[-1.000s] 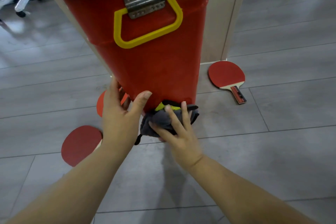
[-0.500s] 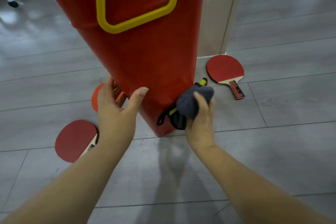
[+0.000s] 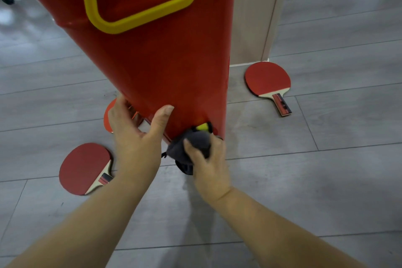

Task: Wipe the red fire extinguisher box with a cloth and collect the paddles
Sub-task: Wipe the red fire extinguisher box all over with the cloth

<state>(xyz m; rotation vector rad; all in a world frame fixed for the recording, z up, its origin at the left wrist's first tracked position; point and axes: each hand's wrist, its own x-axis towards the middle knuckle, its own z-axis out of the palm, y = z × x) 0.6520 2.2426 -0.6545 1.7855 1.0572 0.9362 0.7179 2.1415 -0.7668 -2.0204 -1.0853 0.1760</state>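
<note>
the right hand (image 3: 208, 163) squeezes the grey cloth (image 3: 191, 143) against the bottom of the tall red box (image 3: 165, 67), which goes up from there, the left hand (image 3: 134, 137) grips its corner, and the nearest paddle (image 3: 84, 167) lies on the floor (image 3: 304, 180) beside that hand.

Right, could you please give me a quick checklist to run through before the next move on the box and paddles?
1. Cloth in hand: the right hand grips the grey cloth: ok.
2. Cloth on surface: it touches the red box at its bottom edge: ok.
3. Box steadied: the left hand holds the lower left edge, thumb on the front: ok.
4. Paddles collected: the right paddle, the near-left paddle and the third paddle, partly hidden behind the left hand, lie on the floor: not ok.
5. Box wiped clean all over: cannot tell.
</note>
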